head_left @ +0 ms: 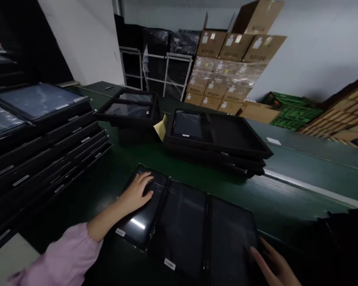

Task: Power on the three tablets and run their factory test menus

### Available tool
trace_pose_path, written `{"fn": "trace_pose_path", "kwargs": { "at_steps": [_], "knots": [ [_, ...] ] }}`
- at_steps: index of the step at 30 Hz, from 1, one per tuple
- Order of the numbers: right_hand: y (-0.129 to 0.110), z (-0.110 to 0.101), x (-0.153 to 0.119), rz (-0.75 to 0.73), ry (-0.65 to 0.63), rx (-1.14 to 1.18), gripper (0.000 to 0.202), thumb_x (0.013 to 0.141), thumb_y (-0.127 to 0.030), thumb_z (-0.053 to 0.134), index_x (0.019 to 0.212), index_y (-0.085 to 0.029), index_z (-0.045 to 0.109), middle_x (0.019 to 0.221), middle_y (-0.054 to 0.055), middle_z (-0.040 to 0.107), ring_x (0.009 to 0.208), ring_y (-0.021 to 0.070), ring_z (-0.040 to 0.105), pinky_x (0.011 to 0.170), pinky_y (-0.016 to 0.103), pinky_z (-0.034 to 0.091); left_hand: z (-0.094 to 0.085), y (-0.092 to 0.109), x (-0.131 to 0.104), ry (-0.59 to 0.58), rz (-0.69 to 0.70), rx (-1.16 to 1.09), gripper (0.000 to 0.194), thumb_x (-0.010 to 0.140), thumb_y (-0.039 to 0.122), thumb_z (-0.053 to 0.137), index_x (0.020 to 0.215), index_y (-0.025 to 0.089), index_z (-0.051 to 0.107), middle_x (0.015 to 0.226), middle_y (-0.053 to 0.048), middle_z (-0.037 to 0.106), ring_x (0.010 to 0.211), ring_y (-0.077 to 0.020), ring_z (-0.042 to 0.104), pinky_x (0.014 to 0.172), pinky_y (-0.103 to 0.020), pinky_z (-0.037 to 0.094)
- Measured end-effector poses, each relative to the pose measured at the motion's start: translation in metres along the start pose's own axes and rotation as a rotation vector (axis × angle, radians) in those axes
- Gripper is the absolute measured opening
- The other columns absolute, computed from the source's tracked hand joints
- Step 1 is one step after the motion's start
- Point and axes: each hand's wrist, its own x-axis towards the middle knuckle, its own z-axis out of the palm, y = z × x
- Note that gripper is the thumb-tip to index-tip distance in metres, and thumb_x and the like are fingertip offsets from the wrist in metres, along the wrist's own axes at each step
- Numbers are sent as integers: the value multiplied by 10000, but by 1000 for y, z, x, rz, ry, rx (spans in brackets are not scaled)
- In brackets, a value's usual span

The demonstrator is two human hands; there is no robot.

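Three black, glossy tablet-like screens lie side by side on the green table: the left screen (137,222), the middle screen (181,226) and the right screen (231,234). White labels show near the lower edges of the left and middle ones. My left hand (137,190) rests on the upper part of the left screen, its fingers spread. At the right screen's outer edge is my right hand (271,262), thumb over the top and fingers along the side; what its fingertips touch is partly hidden in dark shadow.
Stacked black trays of screens (47,131) rise at the left. Two lower tray stacks, one behind (128,109) and one at centre right (217,139), stand beyond the screens. A yellow paper (161,128) sticks out between them. Cardboard boxes (226,71) and green crates (295,109) are farther back.
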Motion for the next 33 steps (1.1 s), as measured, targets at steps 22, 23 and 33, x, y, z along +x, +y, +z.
{"fn": "trace_pose_path", "kwargs": {
  "at_steps": [22, 23, 33],
  "knots": [
    [-11, 24, 38, -182, 236, 119, 582, 695, -675, 738, 1038, -204, 738, 1119, 105, 675, 897, 255, 674, 777, 395, 580, 35, 19, 82, -43, 152, 364, 421, 886, 356, 561, 1244, 166, 675, 1220, -138, 688, 1173, -334, 620, 1095, -544, 421],
    [-10, 24, 39, -191, 233, 128, 572, 700, -673, 739, 1028, -204, 737, 1116, 109, 677, 906, 259, 677, 776, 396, 585, 35, 19, 82, -34, 155, 366, 422, 891, 363, 554, 1244, 170, 681, 1220, -137, 694, 1168, -334, 625, 1089, -544, 428],
    [-12, 23, 43, -282, 189, 171, 570, 743, -685, 726, 1081, -225, 742, 1290, 144, 640, 1011, 284, 675, 850, 460, 595, 38, 27, 88, -9, 134, 387, 424, 876, 346, 517, 1164, 116, 726, 1198, -173, 724, 1115, -368, 654, 1029, -542, 468]
  ]
}}
